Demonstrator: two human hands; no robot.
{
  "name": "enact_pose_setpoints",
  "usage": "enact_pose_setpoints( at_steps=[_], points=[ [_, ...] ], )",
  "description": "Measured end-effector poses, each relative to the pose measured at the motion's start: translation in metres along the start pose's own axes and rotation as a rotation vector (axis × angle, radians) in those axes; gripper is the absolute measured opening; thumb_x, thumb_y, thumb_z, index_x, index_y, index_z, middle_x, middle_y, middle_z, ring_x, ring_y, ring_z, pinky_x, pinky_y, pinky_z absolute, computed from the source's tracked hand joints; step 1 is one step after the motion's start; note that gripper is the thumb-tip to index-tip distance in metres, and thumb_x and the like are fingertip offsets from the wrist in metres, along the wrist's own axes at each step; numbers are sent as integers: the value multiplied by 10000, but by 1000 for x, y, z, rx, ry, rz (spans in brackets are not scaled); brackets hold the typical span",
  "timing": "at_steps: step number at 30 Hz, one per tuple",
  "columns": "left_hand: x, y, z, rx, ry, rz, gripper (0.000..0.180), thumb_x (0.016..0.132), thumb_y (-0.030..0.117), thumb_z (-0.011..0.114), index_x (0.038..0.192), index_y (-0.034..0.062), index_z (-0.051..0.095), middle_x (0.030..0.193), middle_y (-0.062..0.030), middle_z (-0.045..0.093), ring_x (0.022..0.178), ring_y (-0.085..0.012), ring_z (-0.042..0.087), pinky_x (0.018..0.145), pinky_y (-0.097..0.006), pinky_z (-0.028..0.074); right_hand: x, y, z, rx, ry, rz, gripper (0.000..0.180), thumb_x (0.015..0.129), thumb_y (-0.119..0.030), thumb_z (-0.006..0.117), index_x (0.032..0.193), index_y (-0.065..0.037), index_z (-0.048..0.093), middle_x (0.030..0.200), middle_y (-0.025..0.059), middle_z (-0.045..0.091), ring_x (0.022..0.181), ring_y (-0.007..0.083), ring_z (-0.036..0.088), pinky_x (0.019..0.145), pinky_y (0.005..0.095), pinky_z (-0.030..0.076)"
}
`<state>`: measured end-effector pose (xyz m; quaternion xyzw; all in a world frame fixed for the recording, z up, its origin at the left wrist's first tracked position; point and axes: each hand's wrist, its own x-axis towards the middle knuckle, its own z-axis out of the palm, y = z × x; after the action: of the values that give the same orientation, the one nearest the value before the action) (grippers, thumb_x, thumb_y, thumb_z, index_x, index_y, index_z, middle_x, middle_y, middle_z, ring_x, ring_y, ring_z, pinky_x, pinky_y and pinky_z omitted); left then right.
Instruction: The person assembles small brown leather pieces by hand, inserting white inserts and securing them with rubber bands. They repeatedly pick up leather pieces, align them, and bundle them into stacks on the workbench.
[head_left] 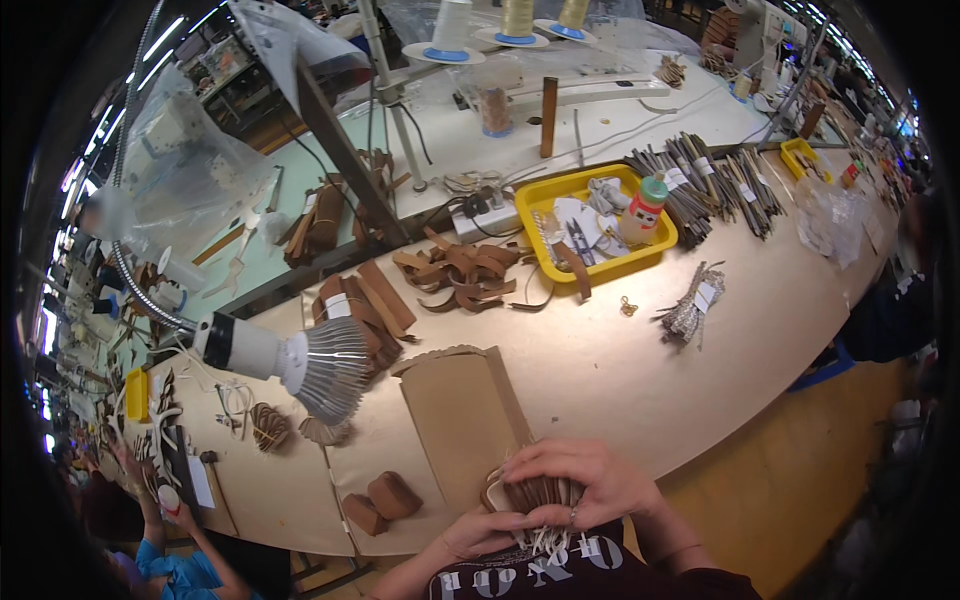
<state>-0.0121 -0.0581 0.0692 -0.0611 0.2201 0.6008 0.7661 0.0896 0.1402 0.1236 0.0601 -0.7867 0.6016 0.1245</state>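
Close to my body, at the near table edge, a bundle of brown strips (537, 496) with pale thread-like ends is held between both hands. My right hand (590, 480) curls over its top and right side, fingers closed round it. From the left, my left hand (482, 532) grips the bundle's lower side, with the thumb stretched along it. Just beyond the hands lies an open tan cardboard tray (455, 410). To the left of the hands sit two brown, block-shaped stacks (393, 495).
A lamp (320, 368) on a bendable arm hangs over the table's left part. Loose brown leather strips (465, 272) lie behind the cardboard. A yellow tray (600, 268) holds a bottle and small tools. Bundles of dark strips (690, 190) lie right. Another person's hand (183, 517) shows lower left.
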Motion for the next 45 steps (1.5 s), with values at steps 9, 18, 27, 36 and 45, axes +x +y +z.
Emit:
enact_pose_setpoints(
  at_steps=[9, 18, 27, 36, 45],
  points=[
    [2, -12, -11, -3, -112, -97, 718, 840, 188, 736, 1422, 82, 331, 1416, -104, 394, 1344, -266, 384, 1102, -408, 382, -11, -18, 17, -157, 65, -138, 597, 783, -474, 740, 1215, -88, 598, 1190, 96, 620, 1067, 272, 604, 891, 370, 473],
    [-2, -4, -5, 59, -146, -199, 628, 861, 80, 680, 1403, 39, 365, 1350, -107, 469, 1235, -236, 502, 1018, -388, 453, -2, -26, 11, -106, -92, 103, 730, 772, -551, 711, 1301, -81, 533, 1300, 173, 535, 1098, 362, 570, 905, 409, 464],
    [3, -7, -24, -177, -134, -128, 469, 893, 109, 589, 1323, 1, 434, 1219, -119, 553, 1151, -209, 547, 975, -374, 469, 7, -20, 19, -171, -86, 169, 528, 830, -412, 689, 1259, -124, 584, 1291, 158, 538, 1116, 344, 568, 906, 417, 464],
    [-6, -2, -1, 180, 49, -90, 768, 804, 114, 752, 1424, 102, 298, 1360, -64, 411, 1244, -183, 468, 1013, -357, 440, 6, -17, 22, -285, -138, 122, 486, 816, -364, 673, 1260, -182, 599, 1318, 130, 545, 1166, 275, 551, 953, 388, 399],
    [0, -15, -17, 49, -257, 108, 576, 818, 64, 742, 1306, 65, 437, 1205, -45, 510, 1123, -154, 546, 924, -303, 493, 7, -28, 26, -392, -222, 93, 491, 837, -464, 671, 1217, -156, 634, 1256, 111, 579, 1069, 281, 580, 937, 400, 428]
  ],
)
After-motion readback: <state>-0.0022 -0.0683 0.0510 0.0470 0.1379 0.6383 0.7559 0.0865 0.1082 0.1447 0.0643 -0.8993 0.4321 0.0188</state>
